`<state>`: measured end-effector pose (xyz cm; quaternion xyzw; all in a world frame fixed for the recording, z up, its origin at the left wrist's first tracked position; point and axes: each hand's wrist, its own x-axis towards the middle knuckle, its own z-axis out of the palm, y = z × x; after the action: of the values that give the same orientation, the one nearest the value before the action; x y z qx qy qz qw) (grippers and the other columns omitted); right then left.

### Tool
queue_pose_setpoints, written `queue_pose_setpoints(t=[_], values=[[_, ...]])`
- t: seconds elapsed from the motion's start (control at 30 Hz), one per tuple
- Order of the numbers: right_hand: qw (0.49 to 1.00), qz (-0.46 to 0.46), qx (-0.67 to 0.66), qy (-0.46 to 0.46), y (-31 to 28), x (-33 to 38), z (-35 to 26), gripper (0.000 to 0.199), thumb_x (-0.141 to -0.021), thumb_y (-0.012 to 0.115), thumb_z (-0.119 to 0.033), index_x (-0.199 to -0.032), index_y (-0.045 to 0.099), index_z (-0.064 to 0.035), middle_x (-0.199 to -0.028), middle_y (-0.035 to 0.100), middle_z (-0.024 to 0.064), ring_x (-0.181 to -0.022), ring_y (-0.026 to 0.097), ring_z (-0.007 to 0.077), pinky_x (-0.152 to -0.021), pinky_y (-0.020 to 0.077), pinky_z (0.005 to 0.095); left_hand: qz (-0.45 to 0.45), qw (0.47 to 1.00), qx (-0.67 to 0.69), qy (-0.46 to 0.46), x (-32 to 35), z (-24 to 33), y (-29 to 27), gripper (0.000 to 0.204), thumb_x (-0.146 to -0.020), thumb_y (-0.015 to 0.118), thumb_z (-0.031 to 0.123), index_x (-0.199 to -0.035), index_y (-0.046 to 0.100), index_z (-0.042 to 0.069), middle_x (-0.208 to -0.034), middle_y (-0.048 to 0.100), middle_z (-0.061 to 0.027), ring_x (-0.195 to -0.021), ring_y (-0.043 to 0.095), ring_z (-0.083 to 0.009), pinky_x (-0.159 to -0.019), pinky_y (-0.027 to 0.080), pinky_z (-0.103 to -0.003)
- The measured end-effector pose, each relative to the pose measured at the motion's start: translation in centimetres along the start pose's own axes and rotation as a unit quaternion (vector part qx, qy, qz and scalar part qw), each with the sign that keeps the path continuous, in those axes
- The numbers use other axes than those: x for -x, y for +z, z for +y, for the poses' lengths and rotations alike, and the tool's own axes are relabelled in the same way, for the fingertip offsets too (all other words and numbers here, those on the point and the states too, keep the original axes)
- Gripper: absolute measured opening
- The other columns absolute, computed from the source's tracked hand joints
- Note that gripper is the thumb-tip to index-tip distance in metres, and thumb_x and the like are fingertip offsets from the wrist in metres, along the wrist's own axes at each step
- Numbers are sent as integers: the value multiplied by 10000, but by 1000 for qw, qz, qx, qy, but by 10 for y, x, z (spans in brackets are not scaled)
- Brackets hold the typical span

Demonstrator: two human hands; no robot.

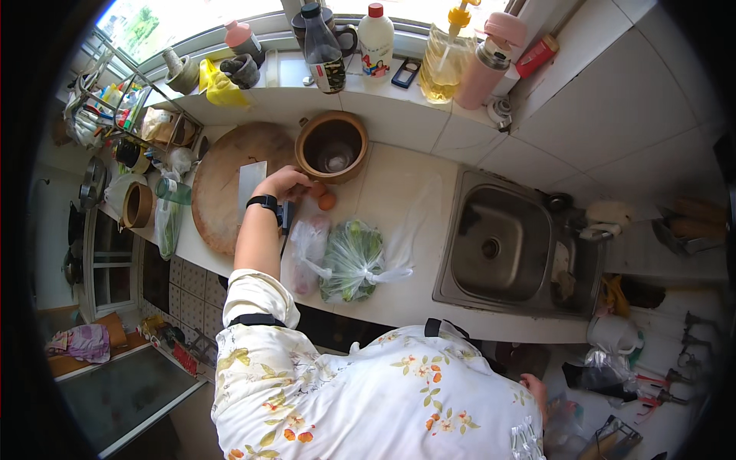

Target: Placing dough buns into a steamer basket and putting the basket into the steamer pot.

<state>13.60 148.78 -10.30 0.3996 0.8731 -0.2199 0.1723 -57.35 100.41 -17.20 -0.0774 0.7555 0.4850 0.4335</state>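
Left hand [284, 182] fingers reach down to two brown eggs [326, 202] near the middle of the frame; you cannot tell if they pinch one. Just above the eggs sits a brown pot [300, 147]. Left of them is a big round board [217, 180] with a cleaver [251, 181]. Below lies a bag of greens [354, 253]. Right hand [534, 389], lower right, is mostly hidden, its grip too.
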Motion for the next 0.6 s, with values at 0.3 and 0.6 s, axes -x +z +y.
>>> queue_pose_setpoints(t=[0.3, 0.6], values=[[999, -12, -16, -49, -15, 14, -34, 199, -807, 690, -109, -997, 696, -54, -906, 698, 165, -818, 679, 334, -716, 548, 393, -57, 994, 96, -20, -7, -17, 11, 37, -793, 635, 85, -819, 647, 61, -638, 617, -25, -523, 577, -106, -437, 394, -228], [896, 39, -108, -428, -102, -71, -280, 145, -819, 642, 29, -960, 673, 12, -907, 675, 153, -834, 657, 320, -740, 536, 357, 0, 970, 173, 172, 96, -35, 99, 132, -721, 619, 82, -822, 615, -2, -665, 593, -51, -504, 544, -129, -442, 390, -238]])
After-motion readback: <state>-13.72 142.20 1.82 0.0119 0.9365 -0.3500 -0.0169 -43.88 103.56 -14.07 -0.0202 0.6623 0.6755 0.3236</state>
